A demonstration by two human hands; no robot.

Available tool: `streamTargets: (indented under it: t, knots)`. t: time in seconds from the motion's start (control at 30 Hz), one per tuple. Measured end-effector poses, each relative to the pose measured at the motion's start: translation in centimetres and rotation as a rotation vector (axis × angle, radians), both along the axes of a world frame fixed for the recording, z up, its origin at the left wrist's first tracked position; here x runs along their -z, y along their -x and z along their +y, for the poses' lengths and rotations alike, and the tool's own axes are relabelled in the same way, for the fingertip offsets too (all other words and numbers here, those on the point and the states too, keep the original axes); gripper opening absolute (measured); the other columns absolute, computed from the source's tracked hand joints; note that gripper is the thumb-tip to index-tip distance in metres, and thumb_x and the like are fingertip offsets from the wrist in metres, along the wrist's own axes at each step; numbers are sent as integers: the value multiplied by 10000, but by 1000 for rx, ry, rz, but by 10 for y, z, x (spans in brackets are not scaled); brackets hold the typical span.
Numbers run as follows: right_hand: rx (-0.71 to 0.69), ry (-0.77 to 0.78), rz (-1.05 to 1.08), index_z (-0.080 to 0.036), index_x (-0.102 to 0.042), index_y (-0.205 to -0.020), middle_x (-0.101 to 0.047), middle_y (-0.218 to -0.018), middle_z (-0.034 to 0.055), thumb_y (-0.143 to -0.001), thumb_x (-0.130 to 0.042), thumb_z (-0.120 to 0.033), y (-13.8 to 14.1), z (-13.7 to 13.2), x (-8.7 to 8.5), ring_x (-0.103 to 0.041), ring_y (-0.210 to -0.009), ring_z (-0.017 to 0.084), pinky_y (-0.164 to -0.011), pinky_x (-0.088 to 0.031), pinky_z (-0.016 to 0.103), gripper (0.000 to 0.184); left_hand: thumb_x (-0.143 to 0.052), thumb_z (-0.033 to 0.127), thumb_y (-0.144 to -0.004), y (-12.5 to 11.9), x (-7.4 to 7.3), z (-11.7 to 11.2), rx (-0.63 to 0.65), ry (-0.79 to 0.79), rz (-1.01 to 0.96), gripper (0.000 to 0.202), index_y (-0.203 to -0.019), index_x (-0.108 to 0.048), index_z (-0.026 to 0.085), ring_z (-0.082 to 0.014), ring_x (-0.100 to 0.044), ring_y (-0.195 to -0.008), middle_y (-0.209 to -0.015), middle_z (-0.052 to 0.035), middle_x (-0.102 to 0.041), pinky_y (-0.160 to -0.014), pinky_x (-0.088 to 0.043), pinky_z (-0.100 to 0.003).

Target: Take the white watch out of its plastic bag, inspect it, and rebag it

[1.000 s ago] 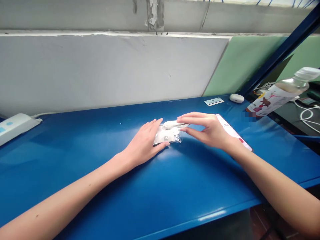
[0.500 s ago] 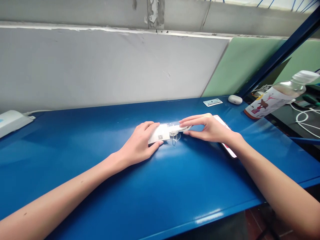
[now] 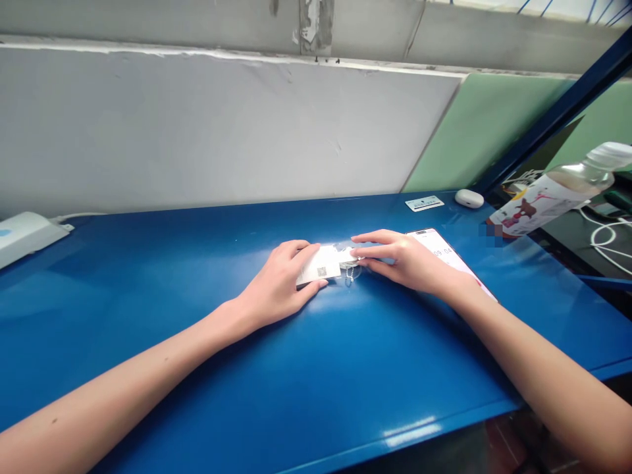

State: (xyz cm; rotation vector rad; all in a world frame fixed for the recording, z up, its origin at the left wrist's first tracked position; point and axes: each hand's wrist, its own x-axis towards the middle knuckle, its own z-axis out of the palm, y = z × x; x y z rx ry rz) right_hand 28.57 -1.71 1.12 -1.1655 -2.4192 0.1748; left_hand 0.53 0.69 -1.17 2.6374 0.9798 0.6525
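My left hand [image 3: 284, 280] is closed around a flat white box or card [image 3: 323, 264] with a small printed square code, resting on the blue table. The thumb lies along its near edge and the fingers cover its left side. At its right end is a small white piece [image 3: 349, 255] with clear plastic around it, its exact kind unclear. A short chain [image 3: 349, 276] hangs from it onto the table. My right hand [image 3: 402, 260] pinches the right side of this white piece with thumb and fingers, the index finger raised apart. Under the right wrist lies a phone [image 3: 467, 263] with its screen lit.
A printed card [image 3: 424, 203] and a white earbud case [image 3: 469, 198] lie at the back right. A tilted drink bottle [image 3: 548, 197] is beside the blue post, with white cables [image 3: 605, 234] behind. A white device [image 3: 29, 236] stands at the far left; a wall backs the table [image 3: 247, 395].
My right hand has lowered, bringing the white piece down closer to the table, and its index finger has lifted off. More of the phone shows. My left hand keeps its hold; the view shifted slightly.
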Motion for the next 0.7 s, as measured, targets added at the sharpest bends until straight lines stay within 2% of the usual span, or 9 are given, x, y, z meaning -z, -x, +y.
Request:
streamTargets:
  t: [0.1,0.17,0.33,0.5,0.7]
  knots:
    - [-17,38,31,-201,-754,-1142,-722,-1231,101,-979,-554,-229,2,0,3,-711,-1049,219,-921,-572,357,259,-582,418,-955,0,0,0,3,4,6,506,-1365,-508,132,-322,-514,-1232,-1319,-186,-544,-1035,-454,-493]
    - [-29,42,49,-183,-740,-1167,-714,-1250,110,-981,-549,-221,8,-1,6,-700,-1081,222,-945,-565,358,270,-582,421,-954,1,0,0,4,7,6,502,-1359,-512,132,-323,-511,-1236,-1321,-187,-545,-1033,-455,-495]
    - [-11,-30,4,-167,-708,-1212,-694,-1277,133,-976,-547,-225,18,-3,9,-659,-1144,270,-974,-553,438,291,-581,429,-949,1,0,0,3,12,-10,489,-1348,-522,153,-324,-519,-1232,-1312,-175,-557,-1027,-463,-502]
    - [44,-71,-34,-160,-729,-1133,-684,-1281,139,-979,-545,-289,11,-1,3,-590,-1222,305,-1006,-528,495,272,-569,444,-954,0,0,1,1,1,2,505,-1350,-524,134,-333,-512,-1242,-1315,-188,-557,-1043,-452,-513]
    - [-11,26,-9,-153,-727,-1095,-615,-1380,156,-982,-540,-340,15,-7,1,-505,-1339,301,-1095,-460,498,287,-559,436,-957,0,0,1,4,-5,-2,495,-1350,-524,138,-343,-526,-1219,-1298,-192,-564,-1018,-470,-530]
